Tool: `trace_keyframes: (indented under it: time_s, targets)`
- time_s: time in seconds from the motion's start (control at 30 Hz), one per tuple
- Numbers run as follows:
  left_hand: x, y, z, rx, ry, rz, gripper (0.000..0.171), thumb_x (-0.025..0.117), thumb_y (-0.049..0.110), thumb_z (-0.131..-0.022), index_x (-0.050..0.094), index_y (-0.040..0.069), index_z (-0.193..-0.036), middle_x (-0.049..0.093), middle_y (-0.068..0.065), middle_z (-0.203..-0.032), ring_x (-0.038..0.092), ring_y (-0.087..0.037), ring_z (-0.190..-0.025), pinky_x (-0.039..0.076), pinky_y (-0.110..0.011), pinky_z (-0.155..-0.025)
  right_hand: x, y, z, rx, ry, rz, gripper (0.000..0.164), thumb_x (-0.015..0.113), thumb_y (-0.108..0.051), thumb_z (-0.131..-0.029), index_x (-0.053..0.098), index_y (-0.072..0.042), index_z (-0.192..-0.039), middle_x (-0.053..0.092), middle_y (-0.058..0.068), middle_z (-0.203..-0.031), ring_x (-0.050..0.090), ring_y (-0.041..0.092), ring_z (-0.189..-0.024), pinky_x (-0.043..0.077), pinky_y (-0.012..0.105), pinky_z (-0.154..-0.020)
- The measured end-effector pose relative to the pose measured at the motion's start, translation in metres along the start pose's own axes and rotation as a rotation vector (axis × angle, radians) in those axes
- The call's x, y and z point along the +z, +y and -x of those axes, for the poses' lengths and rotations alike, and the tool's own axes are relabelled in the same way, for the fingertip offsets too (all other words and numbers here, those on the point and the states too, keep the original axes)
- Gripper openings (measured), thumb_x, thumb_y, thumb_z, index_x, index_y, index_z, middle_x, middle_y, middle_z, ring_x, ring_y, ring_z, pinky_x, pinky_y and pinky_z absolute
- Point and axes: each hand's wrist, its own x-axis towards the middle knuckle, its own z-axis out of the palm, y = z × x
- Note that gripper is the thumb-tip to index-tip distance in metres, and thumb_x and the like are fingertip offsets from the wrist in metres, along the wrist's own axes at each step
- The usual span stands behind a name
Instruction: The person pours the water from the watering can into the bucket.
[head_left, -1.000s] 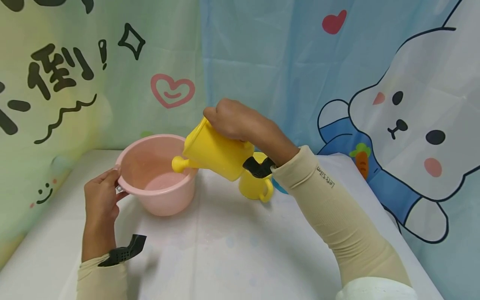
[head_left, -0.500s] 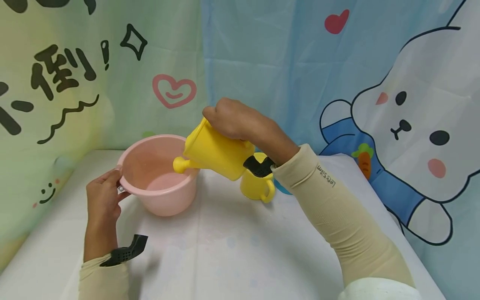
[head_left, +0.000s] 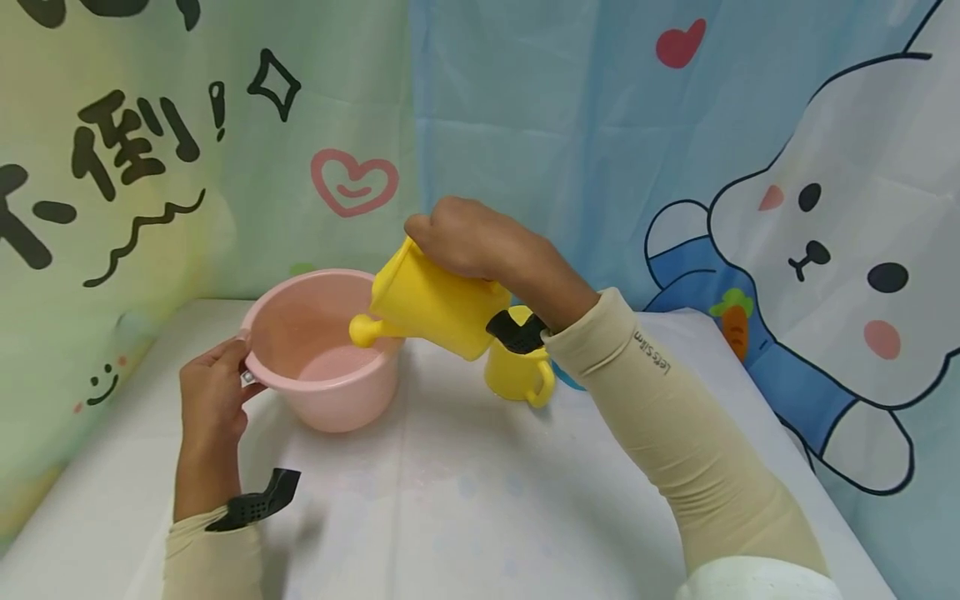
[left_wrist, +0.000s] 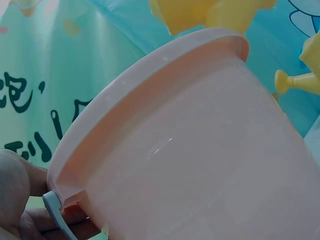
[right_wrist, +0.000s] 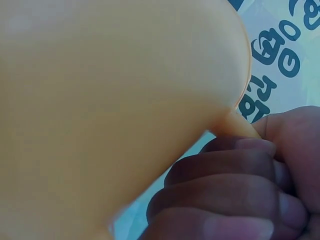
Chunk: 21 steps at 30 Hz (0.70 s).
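My left hand (head_left: 212, 387) holds the left rim of a pink plastic basin (head_left: 337, 407), thumb on the rim and fingers underneath. In the left wrist view the basin's pale wall (left_wrist: 200, 145) fills most of the picture, with a thin light handle (left_wrist: 57, 215) beside the fingers. My right hand (head_left: 474, 240) grips a yellow watering can (head_left: 438, 308) from above, tilted so that its round-tipped spout (head_left: 364, 331) hangs over the basin's right side. The right wrist view shows curled fingers (right_wrist: 220, 192) round the can's handle. No stream of water shows from the spout.
A second yellow vessel (head_left: 510, 375) with a side handle stands on the white-covered table (head_left: 465, 508), partly hidden behind the held can. Something blue (head_left: 567, 377) peeks out behind my right wrist. A printed curtain (head_left: 510, 108) closes off the back.
The whole scene has shifted slightly to the right in the head view. Both hands keep their holds, and the watering can stays tilted over the basin.
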Motion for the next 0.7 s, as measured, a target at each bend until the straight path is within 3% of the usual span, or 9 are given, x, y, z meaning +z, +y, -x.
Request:
trace_keyframes:
  time_s: [0.7]
  targets:
    - [-0.0012,-0.0001,0.0,-0.024,-0.002,-0.01,0.047,0.058,0.036,-0.098,0.06,0.007,-0.133,0.056,-0.007,-0.118,0.055,-0.018,-0.097,0.056,-0.021,-0.062,0.0016,-0.0042,-0.0034,-0.009,-0.008,0.015,0.038,0.03,-0.039,-0.101,0.052,-0.008,-0.097,0.056,0.009,-0.091,0.057,0.022,-0.074,0.046,0.03,-0.062]
